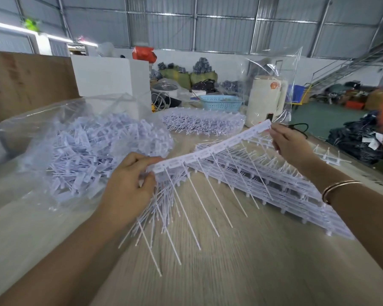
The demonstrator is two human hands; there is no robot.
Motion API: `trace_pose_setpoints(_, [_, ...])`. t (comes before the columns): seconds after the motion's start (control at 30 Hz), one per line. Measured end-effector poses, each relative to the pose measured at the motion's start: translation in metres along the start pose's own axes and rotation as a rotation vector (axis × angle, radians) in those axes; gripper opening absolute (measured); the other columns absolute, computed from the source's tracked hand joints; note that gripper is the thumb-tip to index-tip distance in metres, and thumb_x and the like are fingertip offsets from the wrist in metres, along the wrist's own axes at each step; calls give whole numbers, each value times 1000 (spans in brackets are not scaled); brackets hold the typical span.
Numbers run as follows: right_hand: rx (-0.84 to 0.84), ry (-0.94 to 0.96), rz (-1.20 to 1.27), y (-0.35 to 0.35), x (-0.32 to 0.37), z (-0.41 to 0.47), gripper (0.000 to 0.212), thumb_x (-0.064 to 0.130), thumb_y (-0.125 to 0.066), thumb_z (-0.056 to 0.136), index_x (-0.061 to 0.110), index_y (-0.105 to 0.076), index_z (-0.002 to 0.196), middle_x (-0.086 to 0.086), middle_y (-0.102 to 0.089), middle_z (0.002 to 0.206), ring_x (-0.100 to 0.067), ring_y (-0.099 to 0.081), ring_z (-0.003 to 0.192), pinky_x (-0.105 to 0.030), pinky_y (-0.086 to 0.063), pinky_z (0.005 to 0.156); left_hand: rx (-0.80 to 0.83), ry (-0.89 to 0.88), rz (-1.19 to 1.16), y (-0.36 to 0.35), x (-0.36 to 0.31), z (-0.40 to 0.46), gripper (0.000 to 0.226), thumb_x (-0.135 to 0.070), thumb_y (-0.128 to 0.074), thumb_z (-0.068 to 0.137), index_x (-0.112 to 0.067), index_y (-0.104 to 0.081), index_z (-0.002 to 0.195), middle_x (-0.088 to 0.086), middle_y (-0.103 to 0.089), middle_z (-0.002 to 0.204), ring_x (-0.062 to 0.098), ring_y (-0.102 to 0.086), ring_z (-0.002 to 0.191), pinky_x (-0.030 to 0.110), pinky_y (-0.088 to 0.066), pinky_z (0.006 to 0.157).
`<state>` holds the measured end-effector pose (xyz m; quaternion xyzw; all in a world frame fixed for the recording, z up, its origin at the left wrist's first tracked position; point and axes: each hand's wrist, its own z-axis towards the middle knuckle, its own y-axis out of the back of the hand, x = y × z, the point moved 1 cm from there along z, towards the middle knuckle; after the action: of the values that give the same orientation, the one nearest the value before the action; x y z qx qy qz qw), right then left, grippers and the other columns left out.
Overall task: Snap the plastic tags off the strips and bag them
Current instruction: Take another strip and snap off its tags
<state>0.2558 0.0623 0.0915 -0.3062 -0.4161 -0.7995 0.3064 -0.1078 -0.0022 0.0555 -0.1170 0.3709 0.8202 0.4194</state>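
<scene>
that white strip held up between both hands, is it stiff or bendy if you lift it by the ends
Probably bendy: the strip bows in a curve between the left hand and right hand. Likely light, since fingertip pinches hold it up. Its thin tails dangle freely, so they may snag.

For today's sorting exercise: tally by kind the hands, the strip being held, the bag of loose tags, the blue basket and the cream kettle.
Hands: 2 (left hand, right hand)
Held strip: 1
Bag of loose tags: 1
Blue basket: 1
Cream kettle: 1
Total: 6

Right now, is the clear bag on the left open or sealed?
Open. The clear bag lies on the table with its mouth spread wide, and the pile of loose tags inside is exposed.
</scene>
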Motion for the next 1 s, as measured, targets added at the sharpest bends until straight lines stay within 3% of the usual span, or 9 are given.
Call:
trace_pose_setpoints(0.1, [161, -32, 107, 3, 14, -15, 37, 17, -40, 100, 43, -44, 126, -2, -54, 53, -14, -40, 44, -20, -34, 39, -27, 56, -13, 12, 1, 4, 34, -13, -48, 83, -19, -68, 109, -10, -48, 82, -4, -49, 64, 4, -33, 56])
trace_pose_setpoints(0.2, [304, -22, 110, 8, 27, -37, 34, 7, -42, 98, 27, -55, 122, -5, -52, 49, -17, -40, 40, -23, -36, 39, -63, 132, -54, 28, 4, 10, 32, -22, -41, 78, -40, -66, 83, -10, -55, 74, 3, -51, 61, 9, -33, 52])
trace_pose_setpoints(0.3, [450, -74, 109, 8, 37, -62, 31, 5, -45, 96, 25, -55, 117, -9, -54, 51, -21, -42, 43, -25, -37, 42, 91, 280, 111, 44, 15, 15, 38, -16, -45, 89, -43, -62, 67, -9, -64, 79, 10, -58, 64, 22, -42, 60])
trace_pose_setpoints(0.5, [614, -122, 173, -10, 39, -109, 50, 4, -42, 95, 38, -41, 132, -13, -58, 57, -19, -49, 45, -25, -40, 48, 593, 396, 641, 55, 29, 13, 26, -30, -37, 92, -34, -62, 85, -11, -59, 95, 16, -52, 91, 31, -41, 80])
trace_pose_setpoints(0.6, [665, -125, 121, -25, 37, -127, 54, 2, -43, 93, 38, -38, 134, -10, -61, 57, -21, -53, 49, -29, -44, 53, 592, 290, 804, 48, 17, 10, 23, -31, -38, 90, -39, -59, 93, -15, -56, 96, 14, -52, 96, 30, -43, 81])
trace_pose_setpoints(0.7, [693, -128, 124, -35, 37, -134, 58, 0, -42, 91, 37, -37, 135, -8, -61, 56, -19, -53, 48, -27, -44, 52, 529, 140, 624, 32, -1, 5, 20, -29, -45, 89, -41, -59, 97, -14, -60, 104, 9, -55, 97, 28, -46, 83])
trace_pose_setpoints(0.83, [676, -76, 152, -36, 42, -137, 59, -1, -40, 91, 37, -36, 135, -5, -59, 53, -16, -48, 46, -23, -40, 49, 842, 19, 169, 8, -29, 1, 18, -30, -47, 95, -41, -59, 103, -22, -58, 107, -8, -52, 95, 5, -37, 79])
trace_pose_setpoints(0.93, [642, -11, 133, -36, 47, -138, 58, -1, -40, 93, 40, -35, 134, -2, -59, 53, -16, -47, 45, -24, -39, 48, 1011, -5, 149, -11, -42, 5, 21, -34, -45, 97, -38, -55, 115, -17, -54, 117, -2, -50, 107, 19, -39, 92])
trace_pose_setpoints(1.0, [617, 7, 146, -37, 49, -138, 57, 2, -41, 94, 43, -35, 132, -5, -59, 54, -18, -46, 46, -25, -39, 48, 956, -70, 170, -29, -49, 7, 27, -32, -45, 97, -29, -50, 124, -12, -50, 122, 5, -45, 116, 27, -37, 98])
